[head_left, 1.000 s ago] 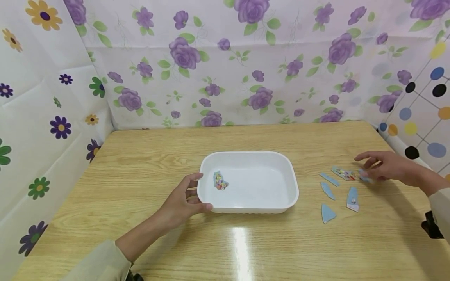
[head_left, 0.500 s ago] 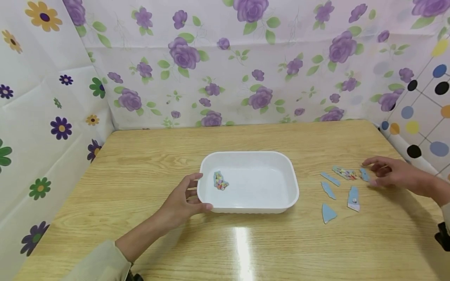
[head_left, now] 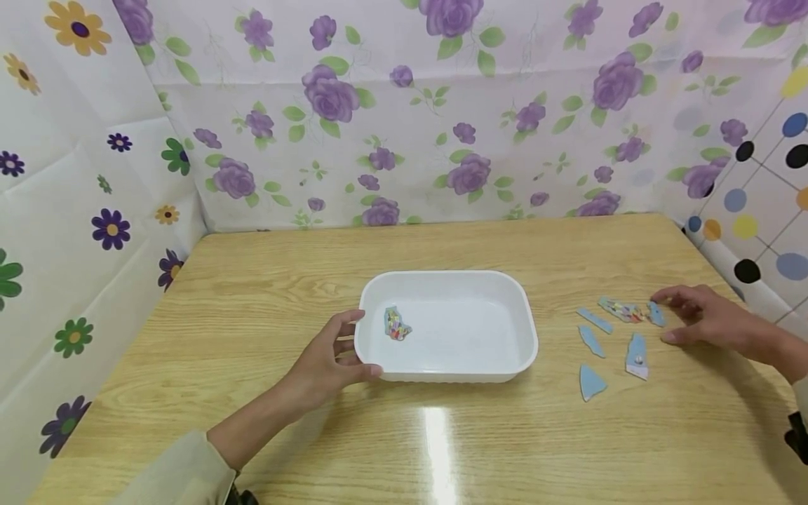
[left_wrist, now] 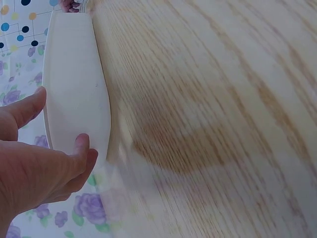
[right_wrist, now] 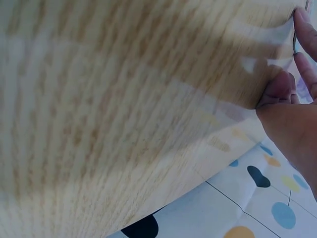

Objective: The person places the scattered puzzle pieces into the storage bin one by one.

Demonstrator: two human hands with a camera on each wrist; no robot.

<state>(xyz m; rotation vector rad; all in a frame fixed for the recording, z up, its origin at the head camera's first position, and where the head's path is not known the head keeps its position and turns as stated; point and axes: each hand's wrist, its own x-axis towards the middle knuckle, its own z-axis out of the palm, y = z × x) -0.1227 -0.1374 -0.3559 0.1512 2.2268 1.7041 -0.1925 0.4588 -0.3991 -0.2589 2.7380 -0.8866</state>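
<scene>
My left hand grips the left end of a white rectangular tray, fingers on its side and thumb at the front corner. Inside the tray, toward the left, lies one irregular flat piece with a multicoloured print. To the right, my right hand rests low over the table, fingers loosely bent, thumb spread away. Its fingertips are right at the edge of a small blue piece. That piece lies against the end of a longer multicoloured piece. The right wrist view shows the fingers but hides the pieces.
Several other flat light-blue pieces lie between tray and right hand: a thin strip, a jagged sliver, a triangle and one with a white end. The wooden table meets a flowered cloth behind.
My right hand has drawn back slightly to the right, uncovering the small blue piece, and its thumb has moved away from that piece. My left hand stays on the tray.
</scene>
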